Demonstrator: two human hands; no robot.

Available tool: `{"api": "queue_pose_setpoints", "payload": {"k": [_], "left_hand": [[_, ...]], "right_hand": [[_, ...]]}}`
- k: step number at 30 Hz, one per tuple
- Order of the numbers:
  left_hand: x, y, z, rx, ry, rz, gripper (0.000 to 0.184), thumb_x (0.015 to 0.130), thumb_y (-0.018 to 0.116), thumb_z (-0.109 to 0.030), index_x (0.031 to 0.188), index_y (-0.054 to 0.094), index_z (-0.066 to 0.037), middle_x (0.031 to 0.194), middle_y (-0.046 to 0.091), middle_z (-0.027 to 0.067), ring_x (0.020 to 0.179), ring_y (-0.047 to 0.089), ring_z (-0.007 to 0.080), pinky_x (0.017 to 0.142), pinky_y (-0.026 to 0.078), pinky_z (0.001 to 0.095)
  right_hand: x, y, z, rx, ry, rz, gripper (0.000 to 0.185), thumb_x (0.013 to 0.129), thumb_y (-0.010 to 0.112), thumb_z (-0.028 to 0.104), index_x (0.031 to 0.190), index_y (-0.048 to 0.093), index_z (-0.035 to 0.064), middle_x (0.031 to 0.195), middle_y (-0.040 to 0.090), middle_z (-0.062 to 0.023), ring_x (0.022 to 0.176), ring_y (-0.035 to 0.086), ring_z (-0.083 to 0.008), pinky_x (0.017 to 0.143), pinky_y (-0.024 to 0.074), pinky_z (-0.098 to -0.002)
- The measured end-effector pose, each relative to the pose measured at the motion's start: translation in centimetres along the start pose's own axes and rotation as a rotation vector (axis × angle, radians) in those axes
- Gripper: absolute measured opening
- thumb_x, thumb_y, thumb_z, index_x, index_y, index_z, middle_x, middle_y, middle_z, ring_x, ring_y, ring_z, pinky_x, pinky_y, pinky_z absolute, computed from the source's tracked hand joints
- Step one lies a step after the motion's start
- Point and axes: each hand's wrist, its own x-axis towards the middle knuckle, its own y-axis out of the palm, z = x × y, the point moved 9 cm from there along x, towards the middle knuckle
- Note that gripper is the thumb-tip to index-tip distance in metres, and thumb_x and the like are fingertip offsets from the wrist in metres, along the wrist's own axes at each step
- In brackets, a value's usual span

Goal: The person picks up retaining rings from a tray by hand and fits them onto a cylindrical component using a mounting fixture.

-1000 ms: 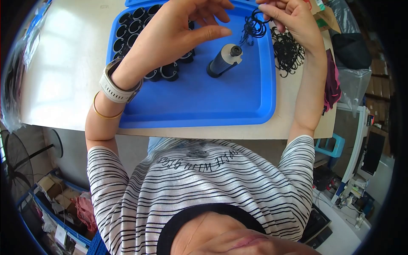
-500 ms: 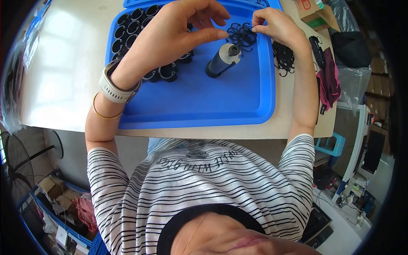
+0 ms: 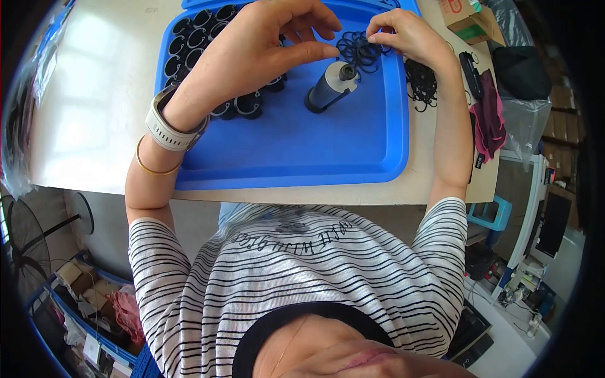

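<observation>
Far right in the blue tray (image 3: 315, 148), black rings (image 3: 358, 51) now lie looser, likely easier to separate, at the right hand (image 3: 413, 41), fingertips narrowed, hold unclear, while the left hand (image 3: 277, 47) gapes wide.

Printed marks: shirt lettering, box print, cloth tag; no full wording readable with certainty.

Striped shirt (image 3: 302, 277), just below centre toward 6 o'clock: arc of dark capital letters (image 3: 293, 240) across the chest, upside down from this view. Middle word looks like WITH, unsure; words either side bent by folds, not legible. Cardboard box (image 3: 476, 24), between 1 and 2 o'clock: red print (image 3: 452, 6) on the side, too small and cropped to read. Maroon-and-pink cloth (image 3: 489, 120), near 3 o'clock: small black tag (image 3: 479, 161) at its lower end, pale marks, unreadable. Counter (image 3: 94, 94), near 11 o'clock: faint mark (image 3: 152, 11) on the surface, illegible.
</observation>
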Motion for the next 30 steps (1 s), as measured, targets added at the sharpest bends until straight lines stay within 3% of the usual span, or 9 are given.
{"api": "queue_pose_setpoints", "payload": {"k": [7, 10, 13, 15, 19, 20, 22, 28, 30], "left_hand": [[0.3, 0.1, 0.8, 0.012, -0.008, -0.001, 0.028, 0.093, 0.073, -0.013, 0.118, 0.066, -0.003, 0.108, 0.072, 0.0058, 0.095, 0.068, 0.0123, 0.089, 0.055, 0.0277], [-0.7, -0.5, -2.4, -0.129, 0.659, -0.074, 0.028, 0.094, 0.073, -0.012, 0.114, 0.064, 0.005, 0.101, 0.071, 0.0113, 0.088, 0.067, 0.0150, 0.079, 0.055, 0.0287], [-0.6, -0.5, -2.0, -0.165, 0.659, -0.074, 0.027, 0.094, 0.073, -0.011, 0.113, 0.065, 0.005, 0.100, 0.071, 0.0113, 0.087, 0.067, 0.0149, 0.079, 0.055, 0.0284], [-0.6, -0.5, -2.0, -0.170, 0.663, -0.076, 0.027, 0.094, 0.073, -0.011, 0.113, 0.065, 0.005, 0.100, 0.071, 0.0112, 0.086, 0.067, 0.0148, 0.079, 0.055, 0.0283], [-0.6, -0.9, -4.3, -0.152, 0.658, -0.076, 0.027, 0.094, 0.073, -0.011, 0.113, 0.065, 0.005, 0.099, 0.071, 0.0111, 0.086, 0.067, 0.0148, 0.079, 0.055, 0.0282], [0.5, -0.7, -3.0, -0.143, 0.224, -0.017, 0.026, 0.093, 0.073, -0.011, 0.113, 0.065, 0.005, 0.099, 0.071, 0.0110, 0.086, 0.067, 0.0149, 0.079, 0.055, 0.0283], [0.3, -0.2, -0.6, -0.128, -0.209, 0.044, 0.026, 0.093, 0.073, -0.011, 0.113, 0.065, 0.004, 0.099, 0.071, 0.0109, 0.086, 0.067, 0.0149, 0.079, 0.055, 0.0283], [0.3, -0.4, -0.6, -0.110, -0.193, 0.034, 0.027, 0.093, 0.074, -0.011, 0.113, 0.065, 0.004, 0.099, 0.071, 0.0107, 0.086, 0.067, 0.0151, 0.078, 0.055, 0.0283], [0.3, -0.4, -0.5, -0.109, -0.203, 0.037, 0.027, 0.093, 0.074, -0.011, 0.113, 0.065, 0.004, 0.098, 0.072, 0.0104, 0.086, 0.067, 0.0150, 0.078, 0.055, 0.0283]], "right_hand": [[-0.7, -1.3, 1.7, -0.208, -0.333, -0.324, 0.016, 0.092, 0.069, 0.017, 0.092, 0.068, 0.0011, 0.070, 0.060, -0.0045, 0.062, 0.059, -0.0125, 0.059, 0.0488, -0.0325], [0.2, -0.4, 0.3, -0.150, -0.147, -0.084, 0.018, 0.087, 0.069, 0.015, 0.096, 0.071, -0.0001, 0.074, 0.070, -0.0102, 0.068, 0.067, -0.0181, 0.065, 0.0521, -0.0335], [0.2, -0.2, 1.1, -0.036, -0.185, -0.010, 0.017, 0.090, 0.068, 0.015, 0.097, 0.070, -0.0003, 0.075, 0.070, -0.0090, 0.064, 0.066, -0.0158, 0.059, 0.0524, -0.0316], [-0.4, 0.1, -0.6, 0.160, 0.167, 0.036, 0.016, 0.091, 0.068, 0.015, 0.088, 0.063, 0.0003, 0.072, 0.061, -0.0043, 0.069, 0.061, -0.0134, 0.067, 0.0507, -0.0346], [-0.4, 0.3, -1.9, 0.246, 0.177, 0.107, 0.015, 0.091, 0.068, 0.014, 0.087, 0.060, 0.0016, 0.072, 0.059, -0.0023, 0.070, 0.059, -0.0107, 0.064, 0.0486, -0.0305], [-0.4, 0.2, -1.5, 0.343, 0.153, 0.140, 0.015, 0.093, 0.067, 0.015, 0.092, 0.064, 0.0005, 0.075, 0.065, -0.0052, 0.065, 0.062, -0.0114, 0.058, 0.0501, -0.0289], [-0.4, 0.4, -1.3, 0.441, 0.129, 0.174, 0.018, 0.095, 0.066, 0.017, 0.097, 0.067, -0.0006, 0.078, 0.071, -0.0081, 0.060, 0.065, -0.0122, 0.053, 0.0517, -0.0273], [0.6, -0.5, -1.9, 0.729, 0.011, 0.023, 0.016, 0.096, 0.064, 0.015, 0.099, 0.065, -0.0008, 0.077, 0.070, -0.0056, 0.058, 0.063, -0.0094, 0.051, 0.0510, -0.0241], [0.7, -0.5, -1.8, 0.533, -0.021, 0.010, 0.016, 0.095, 0.065, 0.015, 0.097, 0.066, -0.0005, 0.075, 0.069, -0.0047, 0.058, 0.063, -0.0098, 0.051, 0.0511, -0.0251]]}}
